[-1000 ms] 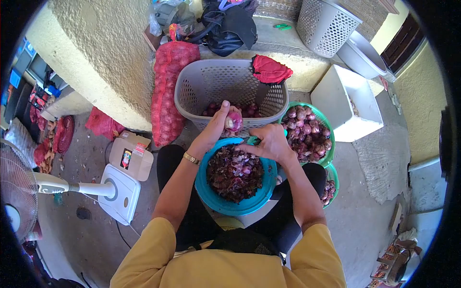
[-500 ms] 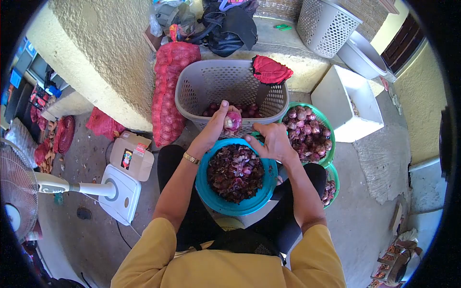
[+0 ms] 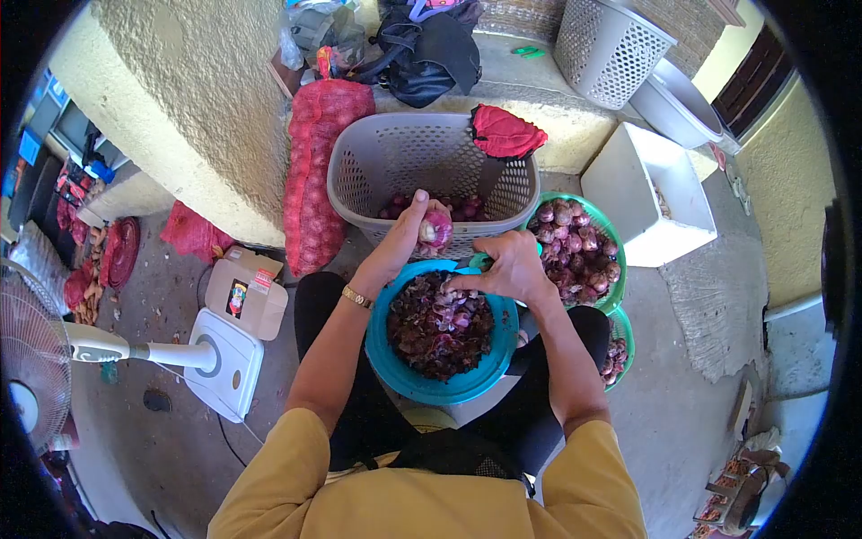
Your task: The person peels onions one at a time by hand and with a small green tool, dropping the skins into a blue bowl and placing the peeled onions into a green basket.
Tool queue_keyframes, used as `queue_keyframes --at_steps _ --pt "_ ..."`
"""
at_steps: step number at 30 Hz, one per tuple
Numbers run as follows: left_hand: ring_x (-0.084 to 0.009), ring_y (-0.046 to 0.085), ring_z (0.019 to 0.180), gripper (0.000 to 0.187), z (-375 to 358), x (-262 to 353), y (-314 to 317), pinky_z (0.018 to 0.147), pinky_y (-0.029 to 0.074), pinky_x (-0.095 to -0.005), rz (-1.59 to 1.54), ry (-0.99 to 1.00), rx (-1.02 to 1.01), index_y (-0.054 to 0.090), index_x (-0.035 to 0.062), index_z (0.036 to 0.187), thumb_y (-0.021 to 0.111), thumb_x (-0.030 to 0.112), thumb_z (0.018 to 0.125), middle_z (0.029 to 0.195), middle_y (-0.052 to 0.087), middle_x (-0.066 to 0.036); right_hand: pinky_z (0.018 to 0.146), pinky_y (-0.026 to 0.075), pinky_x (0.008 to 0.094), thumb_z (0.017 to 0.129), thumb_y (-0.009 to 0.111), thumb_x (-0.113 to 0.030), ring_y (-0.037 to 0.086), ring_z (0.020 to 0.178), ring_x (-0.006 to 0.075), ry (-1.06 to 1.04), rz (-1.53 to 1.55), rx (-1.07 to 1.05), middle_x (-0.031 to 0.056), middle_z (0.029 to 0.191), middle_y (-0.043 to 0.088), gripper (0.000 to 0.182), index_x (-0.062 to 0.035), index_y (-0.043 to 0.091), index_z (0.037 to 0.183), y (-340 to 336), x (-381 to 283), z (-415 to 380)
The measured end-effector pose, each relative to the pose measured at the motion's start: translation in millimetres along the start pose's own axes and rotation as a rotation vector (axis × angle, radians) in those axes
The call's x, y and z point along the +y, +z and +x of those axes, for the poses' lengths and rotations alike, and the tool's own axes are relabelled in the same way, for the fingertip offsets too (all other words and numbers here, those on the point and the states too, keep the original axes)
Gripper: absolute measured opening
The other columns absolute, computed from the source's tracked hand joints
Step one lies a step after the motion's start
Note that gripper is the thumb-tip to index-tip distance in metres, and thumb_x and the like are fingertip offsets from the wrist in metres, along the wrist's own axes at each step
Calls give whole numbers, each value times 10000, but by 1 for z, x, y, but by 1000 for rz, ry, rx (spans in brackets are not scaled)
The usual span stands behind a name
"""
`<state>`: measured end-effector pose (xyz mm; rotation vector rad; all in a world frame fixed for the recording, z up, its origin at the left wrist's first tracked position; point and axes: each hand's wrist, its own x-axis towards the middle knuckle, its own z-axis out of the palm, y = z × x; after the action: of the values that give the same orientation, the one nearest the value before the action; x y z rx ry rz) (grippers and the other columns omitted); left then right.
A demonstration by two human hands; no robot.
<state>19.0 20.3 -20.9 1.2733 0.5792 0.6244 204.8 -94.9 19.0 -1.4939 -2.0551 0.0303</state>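
Note:
My left hand (image 3: 402,241) is wrapped round a red onion (image 3: 436,229), held above the near rim of a grey perforated basket (image 3: 431,135). More red onions (image 3: 467,207) lie in the bottom of that basket. Just to the right, my right hand (image 3: 510,267) is closed on a small green tool (image 3: 482,261); its working end cannot be made out. Below both hands, a blue basin (image 3: 440,392) between my legs holds dark onion skins (image 3: 435,337) and paler peelings. A red and black cloth (image 3: 507,131) hangs over the basket's back right corner.
A green basket (image 3: 621,286) of onions stands at my right, with a smaller green basket (image 3: 630,350) nearer. Behind it is a white box (image 3: 628,193). A full red mesh sack (image 3: 323,180) leans left of the grey basket. A fan (image 3: 193,355) stands at far left.
My right hand has tilted slightly, its thumb moving left and down over the basin, and the green tool has shifted with it. My left hand keeps the onion in nearly the same place.

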Motion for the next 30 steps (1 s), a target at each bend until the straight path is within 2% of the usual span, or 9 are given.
queue_keyframes --at_steps 6,12,18,21,24,26,27,29,30 --pt "-79 566 726 643 2 -3 -2 648 486 -234 -30 2 -5 594 50 963 260 597 1010 825 602 -17 531 473 422 621 838 -515 611 557 340 12 27 -77 135 549 564 512 -54 616 652 -4 0 1" --pt "-77 565 732 637 4 -4 -4 650 481 -230 -35 21 14 605 56 968 266 594 1010 831 605 -14 578 476 456 742 781 -449 622 658 392 16 74 -136 186 631 595 453 -25 622 760 -3 1 -1" --pt "-77 567 714 637 4 -5 -5 632 476 -229 -35 23 20 606 59 972 269 599 1008 820 607 -13 611 475 490 835 713 -404 608 692 437 15 185 -187 221 655 590 427 8 600 822 5 9 -3" --pt "-77 563 677 638 4 -6 -6 599 467 -227 -42 23 24 602 65 970 272 610 1002 792 605 -13 587 428 456 858 715 -317 554 680 450 14 312 -193 237 681 535 392 25 524 848 11 12 -5" --pt "-75 554 638 643 4 -3 -4 564 452 -221 -47 33 32 597 74 965 268 626 994 760 599 -9 609 429 445 859 721 -278 522 671 436 56 438 -258 251 719 538 372 33 517 874 9 8 -3" --pt "-73 548 620 647 3 0 -2 548 444 -218 -54 38 35 596 79 962 263 634 990 745 596 -7 618 425 418 827 760 -228 505 640 346 31 531 -210 228 725 531 354 30 524 881 9 6 -1" --pt "-74 539 603 659 2 2 -2 522 414 -208 -48 20 46 581 83 927 239 643 987 721 583 -4 618 425 418 827 760 -228 505 640 346 31 532 -209 228 725 531 354 30 524 881 10 7 -2" --pt "-76 529 586 671 2 3 -3 496 384 -198 -43 4 56 566 87 892 215 651 984 697 571 -1 624 419 399 793 791 -180 481 641 247 10 511 -175 198 726 512 344 22 532 895 12 11 -2" --pt "-79 530 584 668 2 4 -5 493 383 -199 -41 7 38 565 88 893 218 652 983 696 571 -2 624 419 399 793 791 -180 481 641 247 10 510 -176 198 726 512 344 22 532 895 10 12 -3"
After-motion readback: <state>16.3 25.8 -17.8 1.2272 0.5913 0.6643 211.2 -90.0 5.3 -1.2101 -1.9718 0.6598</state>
